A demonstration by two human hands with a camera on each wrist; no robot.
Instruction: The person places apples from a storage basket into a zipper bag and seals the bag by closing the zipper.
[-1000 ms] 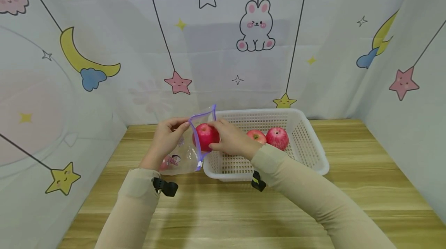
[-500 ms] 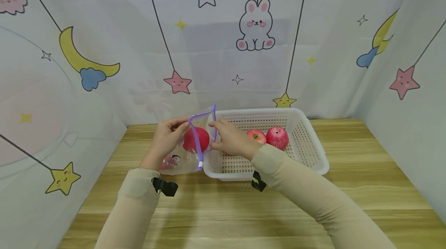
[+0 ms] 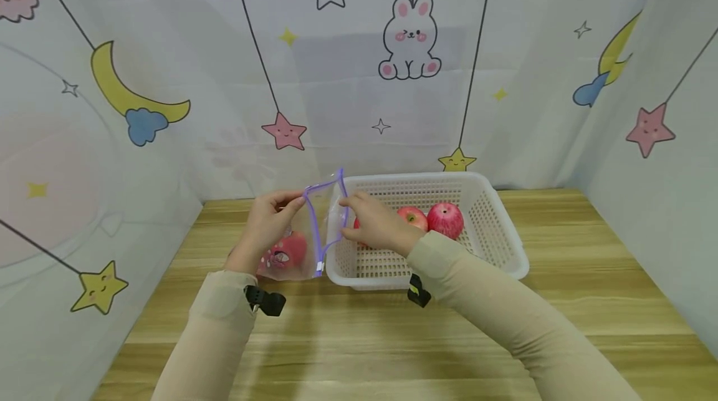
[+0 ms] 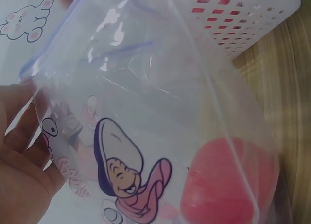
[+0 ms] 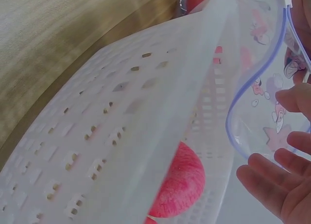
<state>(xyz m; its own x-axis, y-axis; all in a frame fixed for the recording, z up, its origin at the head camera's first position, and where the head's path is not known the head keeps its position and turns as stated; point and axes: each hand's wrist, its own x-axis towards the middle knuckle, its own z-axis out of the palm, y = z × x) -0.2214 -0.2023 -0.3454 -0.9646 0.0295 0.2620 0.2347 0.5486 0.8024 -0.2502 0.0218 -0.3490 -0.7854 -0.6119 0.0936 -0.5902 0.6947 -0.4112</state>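
A clear zip bag (image 3: 305,226) with a purple rim and cartoon prints has its mouth spread towards the basket. My left hand (image 3: 268,221) pinches the rim of the bag between thumb and fingers. Low inside the bag lies a red apple (image 4: 228,180), seen through the plastic in the left wrist view. My right hand (image 3: 377,220) is at the bag's mouth, its fingers (image 5: 265,185) spread and holding nothing. In the white basket (image 3: 387,282) sit a pale red apple (image 3: 414,217) and a striped red apple (image 3: 445,220). Part of another red apple (image 3: 357,227) shows beside my right hand.
The basket stands on a wooden table (image 3: 359,338), close to the white printed curtain (image 3: 359,95) at the back. Curtain also hangs along both sides. A black camera (image 3: 266,301) is strapped to my left wrist, and another (image 3: 418,290) to my right.
The apple has left my right hand and dropped down to the left into the bottom of the bag. My right hand stays at the bag's mouth; my left hand keeps its pinch.
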